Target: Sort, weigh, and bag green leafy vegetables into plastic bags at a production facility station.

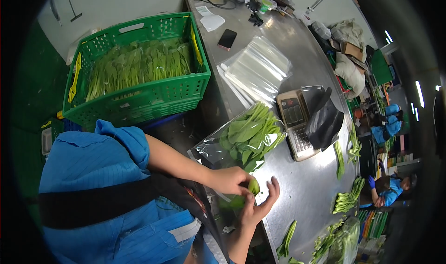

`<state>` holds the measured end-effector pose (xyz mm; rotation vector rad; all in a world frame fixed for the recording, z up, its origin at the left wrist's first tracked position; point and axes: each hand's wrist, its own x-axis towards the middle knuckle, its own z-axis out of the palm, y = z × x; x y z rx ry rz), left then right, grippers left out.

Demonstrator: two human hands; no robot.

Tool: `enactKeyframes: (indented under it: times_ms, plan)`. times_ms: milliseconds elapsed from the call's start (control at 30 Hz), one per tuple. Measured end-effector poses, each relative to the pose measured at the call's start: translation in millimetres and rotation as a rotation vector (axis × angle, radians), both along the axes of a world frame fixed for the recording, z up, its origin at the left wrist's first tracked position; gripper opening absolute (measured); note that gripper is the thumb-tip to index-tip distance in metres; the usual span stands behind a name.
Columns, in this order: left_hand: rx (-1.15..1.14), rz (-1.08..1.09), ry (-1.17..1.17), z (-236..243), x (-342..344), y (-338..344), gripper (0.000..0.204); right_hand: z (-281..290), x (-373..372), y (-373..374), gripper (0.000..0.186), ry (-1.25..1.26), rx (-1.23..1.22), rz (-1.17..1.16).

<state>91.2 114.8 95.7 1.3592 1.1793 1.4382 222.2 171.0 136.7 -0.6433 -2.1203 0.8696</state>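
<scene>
My left hand (227, 180) pinches a small green leaf (252, 185) at the steel table's near edge. Just below it, my right hand (258, 207) has its index and middle fingers spread upward, its thumb close to the leaf and my left fingertips. Beyond both hands, a clear plastic bag (209, 148) lies with a bunch of leafy greens (246, 134) in it. To its right stands a scale (297, 134) partly covered by a black plastic sheet (320, 120).
A green crate (139, 92) of bagged greens stands left of the steel table (297, 199). Stacked clear bags (258, 64) and a phone (227, 39) lie farther up. Loose greens (347, 194) line the right edge. Co-workers (390, 189) are beyond.
</scene>
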Motion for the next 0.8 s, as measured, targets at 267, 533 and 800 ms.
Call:
enactKeyframes:
  times_ms: [267,533,800]
  plan:
    - [-0.026,0.194,0.856,-5.4,-48.2,-32.4,0.065,-43.5,50.6,-33.1,0.026,0.008,-1.125,0.102]
    - [0.161,0.425,0.943,-50.4,-70.0,-35.2,0.021,-63.1,29.1,-49.1,0.021,-0.191,-1.391,0.194]
    - [0.420,0.519,0.784,-5.3,-69.3,4.4,0.016,-79.2,-93.4,7.1,0.018,0.419,-1.408,-0.001]
